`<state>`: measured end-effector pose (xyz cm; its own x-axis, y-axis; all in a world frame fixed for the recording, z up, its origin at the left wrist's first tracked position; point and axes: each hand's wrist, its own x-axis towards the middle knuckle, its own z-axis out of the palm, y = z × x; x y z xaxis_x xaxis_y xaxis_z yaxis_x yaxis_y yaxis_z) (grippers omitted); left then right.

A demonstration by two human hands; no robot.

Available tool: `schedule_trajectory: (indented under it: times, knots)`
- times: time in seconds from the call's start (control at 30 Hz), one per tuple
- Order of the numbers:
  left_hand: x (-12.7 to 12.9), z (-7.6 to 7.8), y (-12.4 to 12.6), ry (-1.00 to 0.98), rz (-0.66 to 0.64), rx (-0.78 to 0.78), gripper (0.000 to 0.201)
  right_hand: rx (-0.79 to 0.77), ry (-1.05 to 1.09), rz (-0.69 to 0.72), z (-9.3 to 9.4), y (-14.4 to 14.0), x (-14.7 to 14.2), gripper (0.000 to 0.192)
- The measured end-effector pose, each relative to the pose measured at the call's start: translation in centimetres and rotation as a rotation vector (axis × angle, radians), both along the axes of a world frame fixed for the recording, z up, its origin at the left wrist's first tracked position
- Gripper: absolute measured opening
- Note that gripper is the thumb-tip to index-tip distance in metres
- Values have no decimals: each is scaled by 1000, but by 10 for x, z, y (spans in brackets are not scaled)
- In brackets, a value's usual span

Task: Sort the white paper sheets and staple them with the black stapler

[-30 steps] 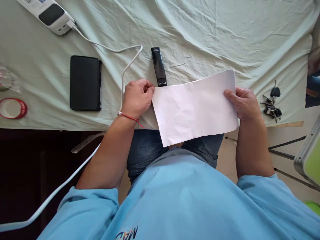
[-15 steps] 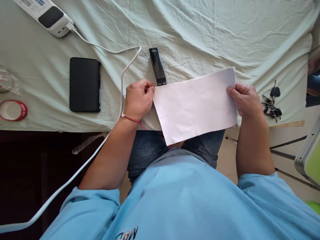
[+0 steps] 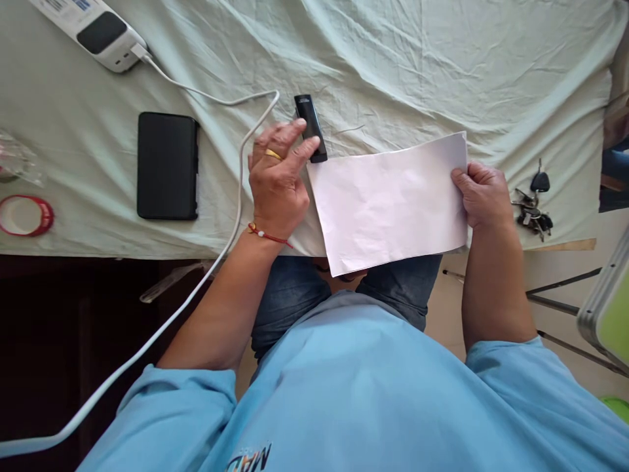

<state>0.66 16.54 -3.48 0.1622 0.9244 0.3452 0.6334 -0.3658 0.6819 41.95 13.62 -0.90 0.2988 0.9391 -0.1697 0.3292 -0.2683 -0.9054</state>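
White paper (image 3: 393, 206), apparently more than one sheet at its edges, hangs over the table's front edge above my lap. My right hand (image 3: 484, 190) pinches its right side between thumb and fingers. My left hand (image 3: 280, 174), wearing a ring and a red string bracelet, is off the paper, with its fingers spread. Two of its fingertips lie over a narrow black stapler (image 3: 308, 108); whether they press on it I cannot tell. The stapler's near end sits right at the paper's upper left corner.
Left of my hand lie a black tablet-like device (image 3: 167, 167) and a red-rimmed tape roll (image 3: 27, 216). A white cable (image 3: 240, 177) runs from a power strip (image 3: 111, 39) past my left wrist. Keys (image 3: 535, 213) lie beyond my right hand. Wrinkled pale green cloth (image 3: 393, 65) covers the table.
My left hand has let go of the paper's left corner and reached up over the stapler, its fingers opening. The paper has shifted slightly up and right, still in my right hand.
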Motion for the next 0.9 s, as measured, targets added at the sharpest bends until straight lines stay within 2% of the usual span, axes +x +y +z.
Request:
schedule_trajectory:
  times: [0.07, 0.2, 0.37, 0.5, 0.57, 0.7, 0.77, 0.9]
  knots:
    - [0, -1, -3, -23, -52, -41, 47, 4, 6, -2, 1, 0, -1, 56]
    - [3, -6, -8, -45, -31, -88, 40, 15, 21, 2, -5, 2, 0, 59]
    - [3, -5, -8, -12, -30, -102, 40, 20, 6, 18, -12, -1, 3, 54]
    - [0, -4, -14, -73, -55, -95, 46, 39, 18, 56, -3, -11, -1, 56]
    - [-2, -6, -23, -104, -15, -97, 52, 29, 11, 76, 3, -18, -6, 58]
    - [-11, -12, -40, -104, 164, -117, 60, 39, -46, 90, 8, -30, -14, 62]
    - [-17, -13, -45, -60, 174, -129, 57, 61, -63, 71, 5, -35, -18, 64]
    - [-28, -8, -47, -16, 115, -214, 48, 141, -56, 8, -5, -42, -23, 71]
